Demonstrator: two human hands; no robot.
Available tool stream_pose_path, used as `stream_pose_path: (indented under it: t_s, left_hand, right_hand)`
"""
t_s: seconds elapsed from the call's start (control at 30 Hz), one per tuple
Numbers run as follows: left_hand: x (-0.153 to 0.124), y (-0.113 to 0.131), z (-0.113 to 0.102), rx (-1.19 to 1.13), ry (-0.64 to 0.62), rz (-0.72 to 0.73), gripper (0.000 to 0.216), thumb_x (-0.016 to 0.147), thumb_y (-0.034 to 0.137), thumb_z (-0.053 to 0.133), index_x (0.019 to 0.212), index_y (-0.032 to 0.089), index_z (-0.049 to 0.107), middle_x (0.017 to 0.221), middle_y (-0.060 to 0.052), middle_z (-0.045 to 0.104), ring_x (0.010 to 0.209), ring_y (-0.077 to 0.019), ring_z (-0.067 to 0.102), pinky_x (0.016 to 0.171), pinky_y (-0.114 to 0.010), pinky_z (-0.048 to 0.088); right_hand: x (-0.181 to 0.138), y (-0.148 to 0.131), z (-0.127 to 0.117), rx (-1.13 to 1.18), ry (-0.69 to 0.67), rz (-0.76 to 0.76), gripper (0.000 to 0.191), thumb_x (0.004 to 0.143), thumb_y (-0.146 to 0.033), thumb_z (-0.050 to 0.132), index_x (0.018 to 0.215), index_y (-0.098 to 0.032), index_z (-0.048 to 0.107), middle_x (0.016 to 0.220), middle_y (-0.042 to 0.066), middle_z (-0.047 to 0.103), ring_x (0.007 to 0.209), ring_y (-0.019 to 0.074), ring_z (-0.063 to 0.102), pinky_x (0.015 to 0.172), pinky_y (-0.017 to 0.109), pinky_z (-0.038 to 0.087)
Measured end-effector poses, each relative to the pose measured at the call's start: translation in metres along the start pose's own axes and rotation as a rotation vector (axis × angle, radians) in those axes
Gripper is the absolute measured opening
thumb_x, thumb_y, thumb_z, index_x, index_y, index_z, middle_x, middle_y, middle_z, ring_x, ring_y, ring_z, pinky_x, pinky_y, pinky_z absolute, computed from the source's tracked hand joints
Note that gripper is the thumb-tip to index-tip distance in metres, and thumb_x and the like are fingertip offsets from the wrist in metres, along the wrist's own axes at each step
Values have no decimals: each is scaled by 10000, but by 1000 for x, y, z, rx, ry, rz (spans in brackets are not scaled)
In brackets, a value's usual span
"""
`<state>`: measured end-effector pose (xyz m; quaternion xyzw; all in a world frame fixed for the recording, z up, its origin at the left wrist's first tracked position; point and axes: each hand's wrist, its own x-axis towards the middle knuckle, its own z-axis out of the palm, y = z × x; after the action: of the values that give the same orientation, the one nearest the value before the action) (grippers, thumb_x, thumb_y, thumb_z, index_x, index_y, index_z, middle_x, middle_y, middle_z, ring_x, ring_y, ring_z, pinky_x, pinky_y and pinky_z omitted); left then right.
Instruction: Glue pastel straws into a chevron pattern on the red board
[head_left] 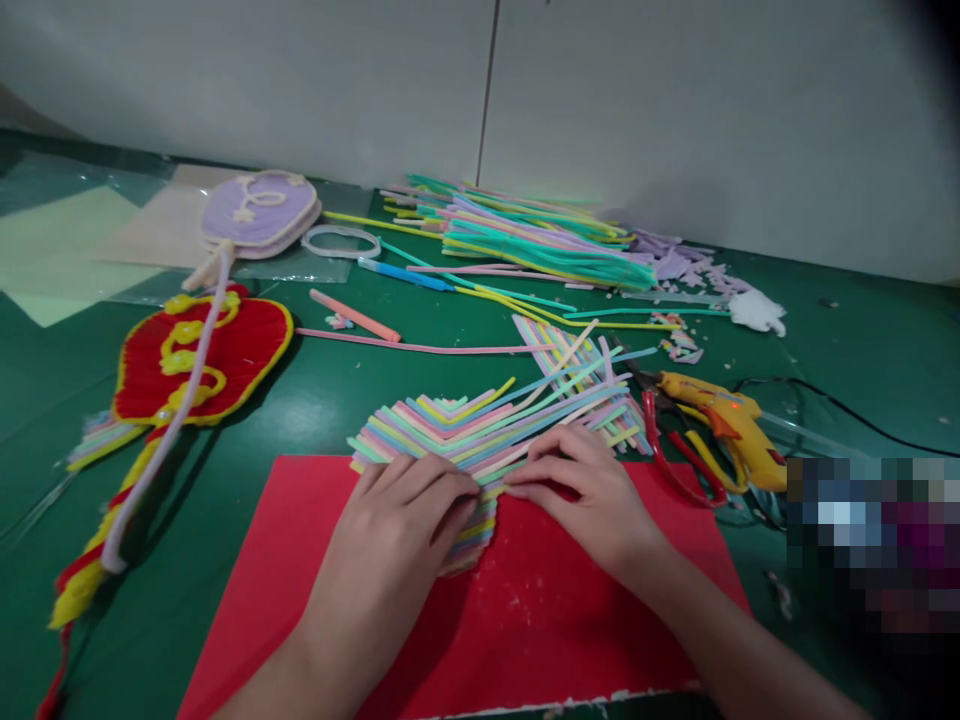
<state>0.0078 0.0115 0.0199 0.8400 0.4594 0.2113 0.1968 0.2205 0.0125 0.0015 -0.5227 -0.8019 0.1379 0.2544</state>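
Note:
A striped panel of pastel pipe cleaners (442, 428), laid side by side in a V pattern, lies partly over a red sheet (555, 620). My left hand (409, 515) rests on its lower left part, fingers bent and together, holding it near the middle. At the panel's right edge, my right hand (581, 485) pinches the end of a pipe cleaner between thumb and fingers. Both sets of fingertips are close together. Long loose ends reach up and right from the panel, over another striped pipe-cleaner piece (559, 350). My left hand hides part of the lower panel.
A yellow glue gun (720, 415) and red-handled pliers (660, 450) lie at right. Pipe cleaners (540, 240) are heaped behind. A red fan (199, 365) and a purple fan (259, 210) lie left, near a blue pen (405, 273) and a clear ring (341, 241).

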Motion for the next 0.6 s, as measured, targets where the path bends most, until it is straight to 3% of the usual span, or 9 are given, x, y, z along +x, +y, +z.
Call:
stream_pose_path:
  t_s: [0.2, 0.33, 0.47, 0.6]
  left_hand:
    - [0, -1, 2, 63, 6, 26, 227, 959, 208, 433, 831, 215, 619, 852, -3, 665, 745, -175, 575, 667, -330, 400]
    - [-5, 2, 2, 181, 75, 124, 228, 964, 184, 401, 990, 189, 627, 946, -39, 679, 829, -208, 598, 716, -356, 434]
    - [-18, 4, 2, 312, 89, 221, 333, 962, 186, 404, 1262, 114, 529, 1253, -87, 625, 1134, -224, 547, 997, -397, 358]
    - [-34, 0, 2, 397, -47, 327, 509, 956, 372, 451, 1389, 107, 420, 1452, -78, 465, 1335, -234, 384, 1144, -405, 159]
  right_hand:
    - [1, -1, 3, 78, 58, 14, 156, 876, -293, 618, 782, -266, 739, 808, 6, 649, 830, 152, 594, 744, 308, 452]
    - [-2, -8, -3, 25, 112, -23, 131, 885, -289, 609, 850, -263, 733, 833, 2, 678, 839, 153, 604, 758, 310, 441]
    - [-11, -22, -15, -152, 100, -122, 251, 944, -248, 510, 1151, -217, 647, 1136, 27, 693, 1055, 166, 599, 968, 361, 390]
    - [-19, -26, -15, -299, -75, -257, 403, 960, -243, 461, 1340, -112, 487, 1403, 58, 517, 1338, 217, 405, 1147, 449, 202]
